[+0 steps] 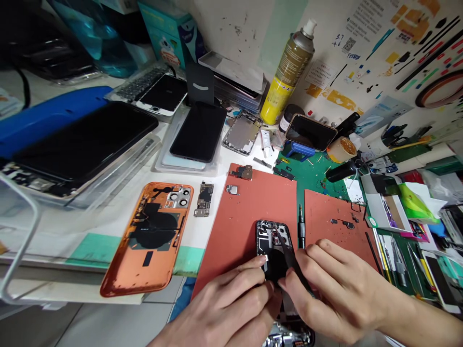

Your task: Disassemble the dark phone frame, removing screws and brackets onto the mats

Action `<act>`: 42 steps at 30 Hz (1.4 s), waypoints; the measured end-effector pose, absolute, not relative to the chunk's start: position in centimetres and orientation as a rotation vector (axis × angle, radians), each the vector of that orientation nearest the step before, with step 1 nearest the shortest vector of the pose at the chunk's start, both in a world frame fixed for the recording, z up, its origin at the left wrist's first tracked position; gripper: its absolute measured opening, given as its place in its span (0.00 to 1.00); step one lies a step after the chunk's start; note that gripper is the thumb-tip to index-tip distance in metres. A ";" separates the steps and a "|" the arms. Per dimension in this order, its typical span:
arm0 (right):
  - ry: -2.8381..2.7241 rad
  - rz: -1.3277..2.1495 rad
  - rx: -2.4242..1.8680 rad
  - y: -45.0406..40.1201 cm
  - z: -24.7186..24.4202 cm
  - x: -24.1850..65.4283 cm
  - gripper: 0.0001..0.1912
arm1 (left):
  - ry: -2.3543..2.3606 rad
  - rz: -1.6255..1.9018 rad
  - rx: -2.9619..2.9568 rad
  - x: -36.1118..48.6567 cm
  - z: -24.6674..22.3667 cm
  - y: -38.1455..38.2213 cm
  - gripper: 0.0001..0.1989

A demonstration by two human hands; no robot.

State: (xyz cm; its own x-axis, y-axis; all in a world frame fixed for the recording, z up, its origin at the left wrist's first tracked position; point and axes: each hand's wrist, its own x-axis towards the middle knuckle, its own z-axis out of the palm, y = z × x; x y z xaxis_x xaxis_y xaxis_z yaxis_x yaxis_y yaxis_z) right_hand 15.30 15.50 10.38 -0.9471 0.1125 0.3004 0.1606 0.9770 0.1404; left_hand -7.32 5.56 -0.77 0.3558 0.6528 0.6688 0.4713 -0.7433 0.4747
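An opened phone housing lies on the red mat at the lower middle, its inside facing up and its lower part partly covered by the hands. My left hand is closed around the left and lower edge of the housing. My right hand pinches a dark, slim tool, whose tip reaches the camera area at the top of the housing. Below the hands, a metallic assembly shows at the frame's bottom edge.
An orange phone back and a circuit board lie left of the mat. A screwdriver stands out beside the housing. Small parts sit on the right mat. A yellow spray can stands behind.
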 end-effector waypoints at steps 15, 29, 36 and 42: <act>-2.794 -0.337 -0.232 15.1 9.7 15.7 0.13 | 1.023 1.347 2.434 -7.4 -0.5 5.8 0.15; -2.636 -0.308 -0.295 14.2 8.8 16.8 0.11 | 1.030 1.205 2.551 -7.6 0.6 5.9 0.13; -2.455 0.191 -0.803 12.9 6.9 18.6 0.11 | 1.117 1.043 2.806 -7.0 -0.6 4.8 0.18; -1.662 0.364 -1.166 10.9 3.8 20.1 0.17 | 1.108 0.954 2.746 -7.7 0.7 5.4 0.21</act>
